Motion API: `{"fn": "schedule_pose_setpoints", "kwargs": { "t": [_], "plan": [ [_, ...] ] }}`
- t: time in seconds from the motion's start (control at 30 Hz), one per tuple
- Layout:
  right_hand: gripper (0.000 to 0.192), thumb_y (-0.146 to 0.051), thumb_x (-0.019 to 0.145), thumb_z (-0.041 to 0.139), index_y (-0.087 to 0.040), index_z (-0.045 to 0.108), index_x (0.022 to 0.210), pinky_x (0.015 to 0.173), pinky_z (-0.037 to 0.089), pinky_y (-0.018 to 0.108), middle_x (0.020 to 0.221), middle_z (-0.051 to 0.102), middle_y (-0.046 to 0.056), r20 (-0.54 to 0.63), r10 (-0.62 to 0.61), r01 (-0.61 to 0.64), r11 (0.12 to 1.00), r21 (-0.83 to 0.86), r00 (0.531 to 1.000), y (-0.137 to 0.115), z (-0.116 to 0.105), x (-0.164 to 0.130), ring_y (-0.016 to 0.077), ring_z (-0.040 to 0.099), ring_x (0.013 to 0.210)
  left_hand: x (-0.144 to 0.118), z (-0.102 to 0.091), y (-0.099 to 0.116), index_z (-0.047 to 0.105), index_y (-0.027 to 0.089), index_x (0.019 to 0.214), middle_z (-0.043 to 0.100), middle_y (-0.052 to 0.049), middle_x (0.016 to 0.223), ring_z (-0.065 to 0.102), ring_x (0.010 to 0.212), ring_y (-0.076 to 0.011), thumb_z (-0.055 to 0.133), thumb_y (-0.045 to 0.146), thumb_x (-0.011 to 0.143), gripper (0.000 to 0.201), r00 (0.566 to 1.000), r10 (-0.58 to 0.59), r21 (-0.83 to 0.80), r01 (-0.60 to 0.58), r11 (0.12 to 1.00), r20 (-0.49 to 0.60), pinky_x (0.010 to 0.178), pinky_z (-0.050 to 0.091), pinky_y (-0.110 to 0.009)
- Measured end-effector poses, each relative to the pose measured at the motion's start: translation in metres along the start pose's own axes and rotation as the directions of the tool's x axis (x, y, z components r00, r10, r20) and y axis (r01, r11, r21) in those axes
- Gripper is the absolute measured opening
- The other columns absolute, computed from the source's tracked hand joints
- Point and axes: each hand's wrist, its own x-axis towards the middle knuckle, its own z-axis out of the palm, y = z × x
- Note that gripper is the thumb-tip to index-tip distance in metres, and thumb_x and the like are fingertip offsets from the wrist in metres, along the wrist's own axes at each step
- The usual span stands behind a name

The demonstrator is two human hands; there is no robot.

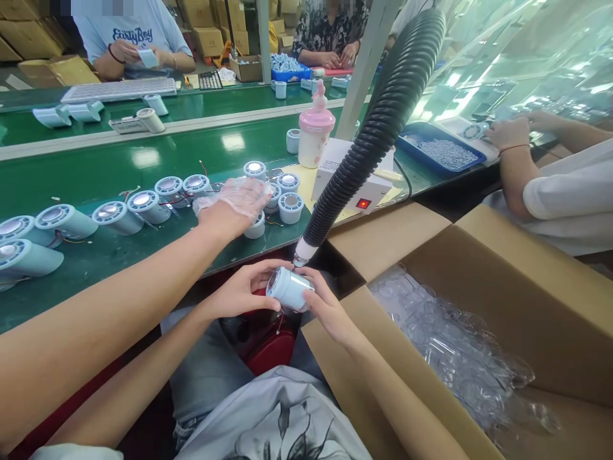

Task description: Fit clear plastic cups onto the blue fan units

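I grip the pale blue cylinder [288, 289] between both hands, left hand [242, 291] and right hand [325, 306] each closed round an end, over my lap just off the green belt's near edge [143, 268]. I judge I'm cleaning it at the ribbed black hose [373, 134]; next it wants turning. Smooth matte plastic, glossy clear face; a co-worker's gloved hand [237, 201] rests among similar units [143, 204]

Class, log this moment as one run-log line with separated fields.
left hand: grips blue housing | right hand: grips it too | hose nozzle: just above | gloved hand: reaches housings on belt
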Motion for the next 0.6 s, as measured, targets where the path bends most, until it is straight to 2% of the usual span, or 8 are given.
{"fn": "schedule_pose_setpoints", "kwargs": {
  "t": [0.1, 0.2, 0.27, 0.37, 0.47, 0.6],
  "plan": [
    [0.039, -0.047, 0.078, 0.055, -0.022, 0.050, 0.108, 0.054, 0.047, 0.022, 0.098, 0.054, 0.003, -0.050, -0.020, 0.018, 0.999, -0.049, 0.999, 0.009, -0.002, 0.003, 0.0119, 0.055, 0.071, 0.004, -0.003, -0.001, 0.049, 0.021, 0.122, 0.055, -0.010, 0.124, 0.057, 0.108, -0.0215, 0.076, 0.015, 0.065, 0.064, 1.000, -0.012, 0.065, 0.012, 0.998, -0.008, 0.094, 0.046, -0.037],
    [0.034, -0.043, 0.083, 0.046, -0.019, 0.053, 0.108, 0.044, 0.037, 0.019, 0.093, 0.058, 0.004, -0.141, -0.145, 0.095, 0.947, -0.308, 0.979, 0.012, -0.006, 0.003, 0.0097, 0.049, 0.061, 0.004, -0.002, -0.002, 0.047, 0.019, 0.120, 0.054, -0.011, 0.122, 0.057, 0.108, -0.0218, 0.075, 0.017, 0.066, 0.061, 1.000, -0.023, 0.142, 0.023, 0.990, -0.004, 0.095, 0.046, -0.039],
    [0.033, -0.040, 0.084, 0.045, -0.018, 0.056, 0.106, 0.043, 0.034, 0.018, 0.094, 0.059, 0.004, -0.147, -0.222, 0.139, 0.890, -0.434, 0.964, 0.011, -0.007, 0.001, 0.0094, 0.047, 0.061, 0.001, 0.000, -0.002, 0.045, 0.019, 0.119, 0.052, -0.012, 0.123, 0.056, 0.108, -0.0221, 0.073, 0.019, 0.068, 0.058, 1.000, -0.021, 0.174, 0.022, 0.985, -0.006, 0.093, 0.047, -0.040],
    [0.033, -0.042, 0.084, 0.043, -0.017, 0.057, 0.101, 0.040, 0.032, 0.018, 0.082, 0.058, 0.002, -0.141, -0.161, 0.104, 0.933, -0.345, 0.977, 0.007, -0.006, -0.003, 0.0081, 0.047, 0.053, -0.005, 0.006, 0.002, 0.046, 0.019, 0.114, 0.052, -0.011, 0.119, 0.056, 0.107, -0.0220, 0.071, 0.017, 0.069, 0.051, 0.997, 0.072, 0.307, -0.063, 0.950, -0.018, 0.091, 0.048, -0.039],
    [0.034, -0.046, 0.084, 0.042, -0.017, 0.056, 0.096, 0.037, 0.031, 0.018, 0.070, 0.054, -0.001, -0.150, -0.075, 0.045, 0.980, -0.194, 0.986, 0.002, -0.002, -0.007, 0.0074, 0.046, 0.046, -0.008, 0.011, 0.008, 0.048, 0.020, 0.109, 0.053, -0.010, 0.113, 0.054, 0.105, -0.0220, 0.068, 0.014, 0.068, 0.046, 0.968, 0.253, 0.534, -0.216, 0.817, 0.004, 0.089, 0.047, -0.037],
    [0.032, -0.044, 0.085, 0.044, -0.018, 0.059, 0.098, 0.041, 0.035, 0.018, 0.082, 0.058, 0.001, -0.170, -0.156, 0.101, 0.951, -0.293, 0.973, -0.005, 0.000, -0.016, 0.0073, 0.048, 0.052, -0.010, 0.012, 0.015, 0.054, 0.022, 0.112, 0.050, -0.008, 0.111, 0.051, 0.106, -0.0220, 0.066, 0.016, 0.071, 0.043, 0.931, 0.339, 0.720, -0.325, 0.613, 0.132, 0.091, 0.045, -0.037]
  ]
}}
